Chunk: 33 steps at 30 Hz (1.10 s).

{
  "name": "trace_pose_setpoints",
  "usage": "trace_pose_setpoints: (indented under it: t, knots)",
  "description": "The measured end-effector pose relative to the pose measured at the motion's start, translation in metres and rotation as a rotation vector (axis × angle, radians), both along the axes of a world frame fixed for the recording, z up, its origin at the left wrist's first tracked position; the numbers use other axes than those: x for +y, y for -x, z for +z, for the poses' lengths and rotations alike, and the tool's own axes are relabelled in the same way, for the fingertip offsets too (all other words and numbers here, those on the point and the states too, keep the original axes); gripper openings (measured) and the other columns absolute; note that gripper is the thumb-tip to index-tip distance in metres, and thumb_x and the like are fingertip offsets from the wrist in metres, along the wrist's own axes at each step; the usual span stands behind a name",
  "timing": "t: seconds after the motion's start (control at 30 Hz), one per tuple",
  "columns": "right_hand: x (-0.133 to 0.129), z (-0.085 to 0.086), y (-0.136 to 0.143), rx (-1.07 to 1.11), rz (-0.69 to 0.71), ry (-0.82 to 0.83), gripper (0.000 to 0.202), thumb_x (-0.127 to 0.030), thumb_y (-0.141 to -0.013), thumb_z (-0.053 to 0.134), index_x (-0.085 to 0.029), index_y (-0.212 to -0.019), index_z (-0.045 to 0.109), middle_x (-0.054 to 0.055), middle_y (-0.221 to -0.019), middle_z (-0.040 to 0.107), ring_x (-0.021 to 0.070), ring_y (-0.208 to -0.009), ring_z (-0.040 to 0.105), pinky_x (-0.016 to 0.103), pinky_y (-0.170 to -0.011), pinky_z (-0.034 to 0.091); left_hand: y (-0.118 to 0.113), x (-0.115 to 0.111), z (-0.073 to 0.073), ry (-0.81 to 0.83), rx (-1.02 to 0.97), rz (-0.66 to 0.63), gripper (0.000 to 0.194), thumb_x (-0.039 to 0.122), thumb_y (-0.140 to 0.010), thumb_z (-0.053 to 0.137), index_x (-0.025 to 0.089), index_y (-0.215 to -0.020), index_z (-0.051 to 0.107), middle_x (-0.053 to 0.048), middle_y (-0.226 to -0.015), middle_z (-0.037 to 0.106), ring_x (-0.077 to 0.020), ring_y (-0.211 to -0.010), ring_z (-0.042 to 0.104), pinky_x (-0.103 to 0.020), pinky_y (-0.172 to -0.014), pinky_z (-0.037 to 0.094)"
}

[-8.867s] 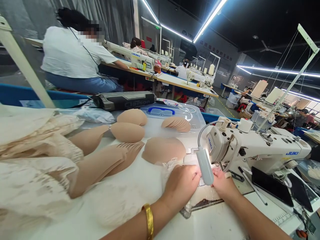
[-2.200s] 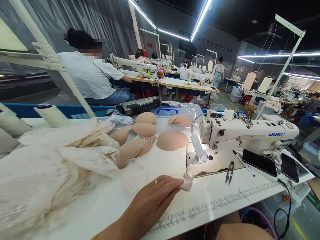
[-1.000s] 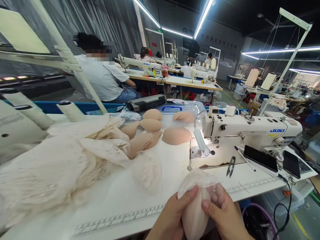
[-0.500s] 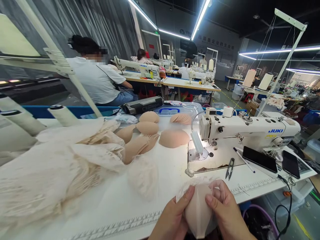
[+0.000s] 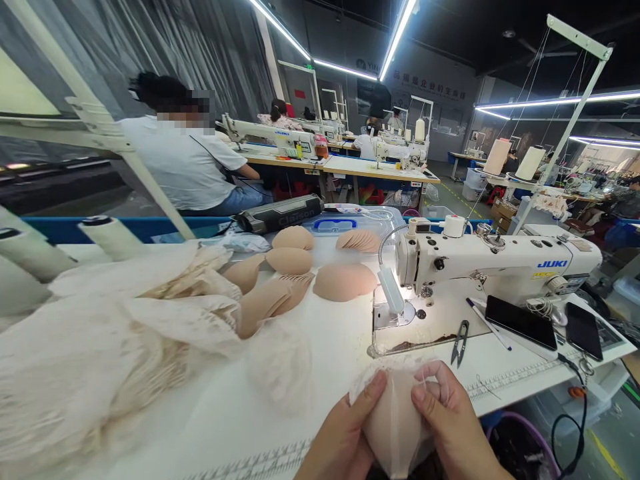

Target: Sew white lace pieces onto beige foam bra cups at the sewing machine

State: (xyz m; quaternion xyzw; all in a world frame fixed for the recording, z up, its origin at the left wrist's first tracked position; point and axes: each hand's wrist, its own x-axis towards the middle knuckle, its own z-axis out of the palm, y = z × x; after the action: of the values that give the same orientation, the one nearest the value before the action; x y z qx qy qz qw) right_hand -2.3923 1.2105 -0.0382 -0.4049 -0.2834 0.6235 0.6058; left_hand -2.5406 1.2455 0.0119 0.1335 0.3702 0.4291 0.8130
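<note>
A beige moulded cup (image 5: 394, 423) with sheer whitish fabric over it and a pale strip down its middle is held at the table's front edge. My left hand (image 5: 350, 423) grips its left side, thumb on top. On its right side my right hand (image 5: 445, 407) pinches the sheer fabric between thumb and curled fingers. Left of the hands a lace piece (image 5: 281, 363) lies on the white table (image 5: 200, 427). Beyond it are beige cups (image 5: 345, 281) in stacks, and a large heap of sheer lace fabric (image 5: 75, 347) covers the left side.
A JUKI sewing machine (image 5: 490, 257) with its lamp (image 5: 391, 290) lit stands ahead. Thread snips (image 5: 459, 343), a pen (image 5: 487, 323) and two phones (image 5: 520, 322) lie at right. Thread cones (image 5: 110, 238) stand at left. Behind the table a person in a white shirt (image 5: 175, 163) sits.
The view has shifted slightly, so the table items at left sit a little further left and lower. Both hands keep their hold on the cup and fabric, almost unmoved.
</note>
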Motion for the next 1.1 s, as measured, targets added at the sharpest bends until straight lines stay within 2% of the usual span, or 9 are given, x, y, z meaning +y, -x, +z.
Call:
trace_pose_setpoints:
  t: [0.17,0.4,0.53,0.9,1.1]
  knots:
    - [0.008,0.003,-0.002,0.001,0.029,-0.021,0.050,-0.059,-0.083,0.089,-0.023,-0.099,0.058,-0.005,-0.068,0.069,0.0121,-0.054,0.054,0.023,-0.055,0.037,0.000,0.015,-0.014,0.000,0.041,-0.033,0.052,0.024,-0.069,0.096,0.016,-0.118,0.078,-0.012,-0.117,0.083,-0.0384,-0.117,0.075,-0.044,-0.099,0.064]
    - [0.034,0.011,-0.008,-0.057,0.028,-0.031,0.050,-0.063,-0.083,0.087,-0.022,-0.098,0.063,-0.005,-0.068,0.066,0.0128,-0.057,0.053,0.024,-0.060,0.035,-0.003,0.042,-0.010,-0.060,0.060,-0.070,0.046,0.021,-0.069,0.095,0.012,-0.112,0.080,-0.012,-0.115,0.084,-0.0362,-0.113,0.076,-0.039,-0.096,0.064]
    - [0.046,0.013,-0.010,-0.096,0.008,-0.036,0.049,-0.064,-0.082,0.087,-0.022,-0.094,0.065,-0.005,-0.070,0.063,0.0132,-0.060,0.050,0.025,-0.062,0.035,-0.002,0.053,-0.013,-0.068,0.052,-0.071,0.046,0.020,-0.070,0.095,0.013,-0.114,0.080,-0.011,-0.110,0.085,-0.0352,-0.112,0.077,-0.038,-0.096,0.064]
    - [0.058,0.013,-0.008,-0.077,0.014,-0.081,0.046,-0.059,-0.084,0.087,-0.020,-0.093,0.066,-0.001,-0.085,0.065,0.0155,-0.075,0.054,0.026,-0.072,0.039,-0.003,0.066,-0.019,-0.068,0.076,-0.001,0.045,0.018,-0.069,0.095,0.015,-0.111,0.080,-0.009,-0.109,0.085,-0.0353,-0.111,0.077,-0.036,-0.091,0.065]
    - [0.061,0.011,-0.005,-0.039,0.007,-0.083,0.043,-0.051,-0.079,0.094,-0.021,-0.091,0.064,-0.002,-0.085,0.065,0.0161,-0.079,0.055,0.026,-0.071,0.040,-0.002,0.066,-0.020,-0.076,0.082,0.001,0.049,0.021,-0.063,0.099,0.015,-0.108,0.080,-0.009,-0.108,0.085,-0.0363,-0.110,0.076,-0.038,-0.093,0.065]
